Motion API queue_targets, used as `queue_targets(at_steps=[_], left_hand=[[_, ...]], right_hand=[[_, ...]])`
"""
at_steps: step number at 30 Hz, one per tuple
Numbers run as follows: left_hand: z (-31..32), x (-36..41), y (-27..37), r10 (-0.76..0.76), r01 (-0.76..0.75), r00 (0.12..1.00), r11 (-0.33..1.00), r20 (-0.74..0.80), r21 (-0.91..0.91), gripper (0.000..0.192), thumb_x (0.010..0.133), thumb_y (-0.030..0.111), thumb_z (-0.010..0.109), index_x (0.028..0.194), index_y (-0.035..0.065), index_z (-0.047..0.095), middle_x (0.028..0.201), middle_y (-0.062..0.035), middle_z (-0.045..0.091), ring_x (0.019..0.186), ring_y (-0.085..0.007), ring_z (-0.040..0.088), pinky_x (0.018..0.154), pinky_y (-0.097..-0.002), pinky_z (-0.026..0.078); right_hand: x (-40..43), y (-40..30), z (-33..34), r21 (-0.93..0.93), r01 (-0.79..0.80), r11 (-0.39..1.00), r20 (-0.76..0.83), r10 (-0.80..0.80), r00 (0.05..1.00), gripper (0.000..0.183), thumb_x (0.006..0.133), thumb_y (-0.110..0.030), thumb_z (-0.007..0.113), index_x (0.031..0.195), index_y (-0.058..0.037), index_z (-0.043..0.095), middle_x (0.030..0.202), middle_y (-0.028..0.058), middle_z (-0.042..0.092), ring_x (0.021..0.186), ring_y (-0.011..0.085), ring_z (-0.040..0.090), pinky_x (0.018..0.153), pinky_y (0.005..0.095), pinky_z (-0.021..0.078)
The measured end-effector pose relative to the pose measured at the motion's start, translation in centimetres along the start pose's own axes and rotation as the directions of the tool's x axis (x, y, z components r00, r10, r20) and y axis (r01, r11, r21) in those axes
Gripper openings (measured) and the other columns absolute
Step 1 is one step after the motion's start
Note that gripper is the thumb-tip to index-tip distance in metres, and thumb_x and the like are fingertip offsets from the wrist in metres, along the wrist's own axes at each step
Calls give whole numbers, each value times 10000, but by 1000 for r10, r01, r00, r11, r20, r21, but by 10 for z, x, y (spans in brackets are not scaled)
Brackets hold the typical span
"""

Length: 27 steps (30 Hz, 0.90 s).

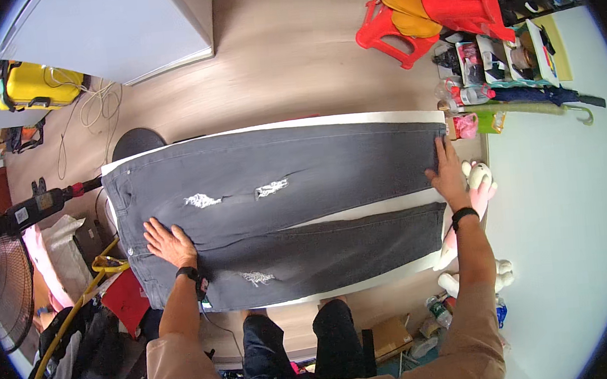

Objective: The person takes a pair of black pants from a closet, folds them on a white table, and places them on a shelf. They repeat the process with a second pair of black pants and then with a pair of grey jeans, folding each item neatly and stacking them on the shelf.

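Note:
A pair of dark grey ripped jeans (333, 160) lies spread flat across a white board or tabletop (373, 117), waist to the left and hems to the right. White frayed tears show on both legs. My left hand (170, 244) rests palm down near the waist, around the crotch and upper leg, fingers apart. At the hem of the farther leg, my right hand (447, 169) lies with its fingertips on the cloth edge. Neither hand grips anything. The nearer leg's hem ends just short of my right wrist.
A standing fan (6, 286) and heaped clothes (91, 359) crowd the left. Red plastic stools (460, 0) and a storage basket (514, 60) stand at the far right. A plush toy (477, 185) sits between the board and the pale wall (553, 194). A yellow case (40, 85) and cables lie far left.

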State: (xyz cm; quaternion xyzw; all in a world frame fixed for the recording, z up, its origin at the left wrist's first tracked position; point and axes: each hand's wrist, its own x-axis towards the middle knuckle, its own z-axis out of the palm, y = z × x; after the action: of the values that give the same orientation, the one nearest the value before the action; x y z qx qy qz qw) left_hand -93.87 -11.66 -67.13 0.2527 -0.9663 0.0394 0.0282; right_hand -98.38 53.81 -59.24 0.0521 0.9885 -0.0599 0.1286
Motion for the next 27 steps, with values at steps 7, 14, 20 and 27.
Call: queue_targets(at_steps=[7, 14, 20, 27], left_hand=[[-15, 19, -10, 144, -136, 985, 987, 93, -81, 668, 829, 305, 510, 1422, 65, 316, 1476, -176, 287, 1369, -379, 237, 1100, -546, 152], [-68, 152, -7, 544, -548, 836, 833, -71, -77, 766, 666, -62, 529, 1394, 113, 366, 1424, -188, 351, 1314, -388, 321, 1089, -483, 252], [-55, 225, 10, 636, -681, 722, 723, 273, 119, 533, 683, -31, 570, 1187, 134, 527, 1112, -113, 571, 1158, -307, 492, 1022, -476, 324], [-73, 231, -10, 647, -690, 718, 711, 255, 139, 205, 695, 40, 606, 892, 84, 573, 898, -114, 627, 901, -302, 601, 825, -421, 400]], right_hand=[[67, -3, -4, -131, 148, 980, 17, -147, 989, 886, 592, 65, 674, 1400, -108, 356, 1395, 201, 386, 1270, 371, 391, 1028, 456, 356], [89, 10, -5, -270, 224, 936, -30, -241, 970, 578, 534, 56, 665, 1092, -61, 572, 993, 141, 559, 980, 336, 526, 836, 447, 418], [72, 1, -26, -230, 258, 938, 9, -263, 965, 287, 558, 78, 552, 821, -37, 564, 861, 149, 547, 916, 344, 521, 837, 469, 370], [47, 22, -43, -193, 141, 971, -49, -153, 987, 162, 608, 51, 587, 735, -19, 516, 721, 195, 583, 754, 384, 588, 695, 451, 423]])
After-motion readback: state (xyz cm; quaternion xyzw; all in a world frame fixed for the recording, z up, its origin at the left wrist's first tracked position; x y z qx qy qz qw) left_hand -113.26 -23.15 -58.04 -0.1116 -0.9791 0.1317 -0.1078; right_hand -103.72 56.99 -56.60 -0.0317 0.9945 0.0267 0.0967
